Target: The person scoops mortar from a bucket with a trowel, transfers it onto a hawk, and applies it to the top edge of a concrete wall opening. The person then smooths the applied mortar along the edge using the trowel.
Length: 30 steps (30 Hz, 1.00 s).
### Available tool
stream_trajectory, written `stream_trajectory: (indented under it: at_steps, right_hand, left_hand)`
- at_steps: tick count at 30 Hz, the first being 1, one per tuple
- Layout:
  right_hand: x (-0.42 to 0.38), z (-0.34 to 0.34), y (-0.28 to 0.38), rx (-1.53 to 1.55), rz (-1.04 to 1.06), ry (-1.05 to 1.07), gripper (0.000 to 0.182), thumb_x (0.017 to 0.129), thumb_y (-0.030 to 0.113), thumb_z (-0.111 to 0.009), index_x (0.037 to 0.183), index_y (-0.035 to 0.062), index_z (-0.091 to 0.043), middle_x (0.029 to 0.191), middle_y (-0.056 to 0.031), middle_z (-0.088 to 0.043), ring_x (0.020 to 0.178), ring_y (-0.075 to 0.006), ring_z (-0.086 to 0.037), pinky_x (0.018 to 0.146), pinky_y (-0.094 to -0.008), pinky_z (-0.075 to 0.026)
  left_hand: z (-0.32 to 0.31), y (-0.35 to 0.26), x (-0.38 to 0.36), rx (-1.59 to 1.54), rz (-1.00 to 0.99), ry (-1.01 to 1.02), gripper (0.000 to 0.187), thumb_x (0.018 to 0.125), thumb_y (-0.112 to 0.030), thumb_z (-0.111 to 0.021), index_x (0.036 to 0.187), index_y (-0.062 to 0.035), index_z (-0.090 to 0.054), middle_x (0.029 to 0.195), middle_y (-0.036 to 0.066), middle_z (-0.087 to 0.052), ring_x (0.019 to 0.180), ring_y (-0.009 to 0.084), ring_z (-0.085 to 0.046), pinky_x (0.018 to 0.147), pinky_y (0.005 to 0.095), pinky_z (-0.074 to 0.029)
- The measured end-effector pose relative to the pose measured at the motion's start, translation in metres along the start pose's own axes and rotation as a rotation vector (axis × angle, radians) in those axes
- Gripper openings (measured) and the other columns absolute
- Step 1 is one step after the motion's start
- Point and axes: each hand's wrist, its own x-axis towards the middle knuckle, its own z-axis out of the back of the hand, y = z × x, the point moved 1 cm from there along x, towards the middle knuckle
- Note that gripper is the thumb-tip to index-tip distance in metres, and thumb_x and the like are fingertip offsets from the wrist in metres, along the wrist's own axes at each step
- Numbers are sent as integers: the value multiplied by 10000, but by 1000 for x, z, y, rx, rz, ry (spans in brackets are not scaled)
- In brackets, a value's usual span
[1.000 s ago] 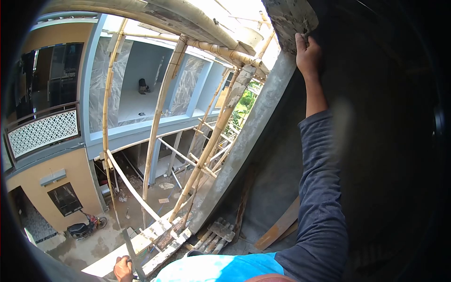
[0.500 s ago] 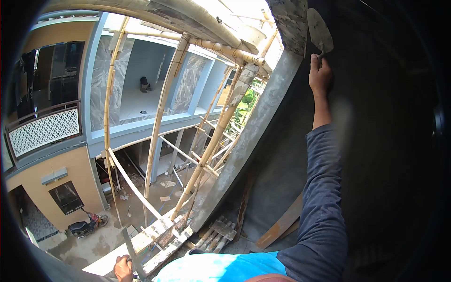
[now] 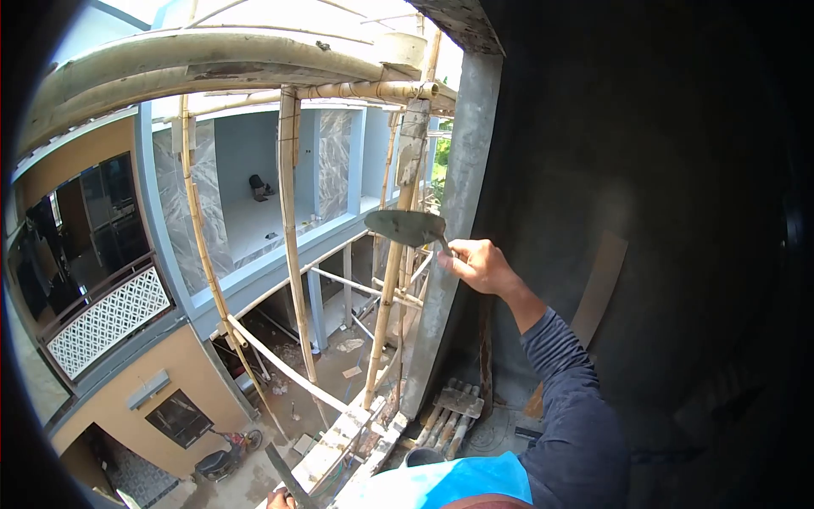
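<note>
My right hand point(image 3: 482, 265) is closed round the handle of a pointed trowel point(image 3: 405, 227), held out at arm's length. The grey blade points left and overlaps a bamboo pole in this view. Just behind the hand rises the plastered edge of a grey pillar point(image 3: 466, 153). Low in the view, my left hand point(image 3: 280, 499) is partly cut off by the frame's bottom. It grips a long, narrow grey tool point(image 3: 288, 477) that looks like a flat board seen edge-on.
Bamboo scaffold poles point(image 3: 292, 254) stand to the left, with thick horizontal bamboo point(image 3: 220, 64) overhead. Beyond lies a drop to a yard with a parked motorbike point(image 3: 222, 458). A dark wall point(image 3: 678, 212) fills the right side. A bucket point(image 3: 421, 458) and a plank point(image 3: 598, 284) are near me.
My right hand has come down and left with the trowel, from high by the pillar's top to mid-view. The view has shifted, and my left hand now sits lower and further right.
</note>
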Motion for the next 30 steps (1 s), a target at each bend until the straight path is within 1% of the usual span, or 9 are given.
stream_trajectory:
  at_steps: [2, 5, 11, 17, 24, 25, 27, 28, 30]
  right_hand:
    - [-58, -62, -30, 97, -122, 267, 361, 844, 414, -631, 847, 53, -624, 664, -93, -586, 585, -210, -545, 591, -330, -452]
    - [-172, -181, -76, 391, -517, 533, 432, 819, 475, -631, 942, 65, -689, 870, -95, -698, 807, -237, -663, 751, -342, -501]
    - [-468, -325, -113, 413, -1334, 667, 431, 815, 441, -633, 726, 22, -678, 622, -93, -658, 580, -227, -654, 584, -355, -511]
    - [-648, -322, -113, 127, -1212, 1118, 425, 818, 434, -645, 889, 17, -677, 810, -129, -685, 707, -234, -677, 648, -358, -514]
    - [-727, -378, -117, 391, -875, 1123, 484, 811, 437, -656, 1046, 15, -667, 964, -156, -692, 798, -267, -681, 744, -363, -521]
    - [-676, -355, -87, 526, -1784, 872, 435, 827, 360, -670, 1092, 16, -654, 939, -155, -697, 819, -280, -673, 750, -404, -516]
    - [-662, -369, -94, 512, -1666, 851, 325, 825, 216, -697, 1007, -50, -651, 804, -155, -666, 617, -303, -627, 521, -465, -495]
    - [-626, -341, -76, 635, -1895, 641, 252, 814, 217, -686, 704, 0, -619, 579, -105, -571, 443, -238, -517, 411, -413, -385]
    - [-618, -340, -83, 788, -1855, 621, 245, 842, 205, -665, 817, -34, -619, 677, -115, -592, 506, -251, -550, 434, -434, -423]
  left_hand:
    - [26, -22, 6, -267, 366, 229, 323, 934, -260, -495, 1155, -45, -591, 818, 135, -667, 731, 246, -651, 734, 382, -506]
    - [7, 46, 31, 10, 298, 406, 289, 925, -186, -502, 1142, -13, -584, 951, 123, -664, 883, 194, -637, 744, 354, -496]
    - [24, 33, 49, -460, 696, 312, 249, 912, -231, -514, 1076, -59, -587, 906, 91, -640, 820, 203, -619, 683, 356, -482]
    - [12, 32, 89, -1438, 1082, -79, 215, 898, -277, -526, 1011, -105, -591, 860, 60, -617, 758, 213, -601, 622, 358, -467]
    - [-19, 9, 132, -1678, 1043, -128, 261, 922, -452, -476, 928, -199, -542, 766, -28, -560, 659, 148, -546, 518, 296, -412]
    - [-37, 33, 145, -1575, 1070, -72, 239, 927, -428, -491, 893, -196, -534, 741, -18, -556, 665, 148, -556, 497, 282, -418]
    - [2, -112, 110, -1485, 916, 8, 194, 937, -386, -456, 974, -230, -566, 843, -62, -618, 649, 128, -547, 471, 265, -405]
    - [-11, -104, 117, -1462, 942, 22, 193, 942, -388, -466, 965, -223, -565, 825, -51, -608, 610, 123, -535, 467, 255, -408]
    - [-10, -125, 113, -1412, 867, 125, 168, 949, -338, -499, 930, -185, -564, 732, -23, -575, 571, 113, -537, 461, 238, -416]
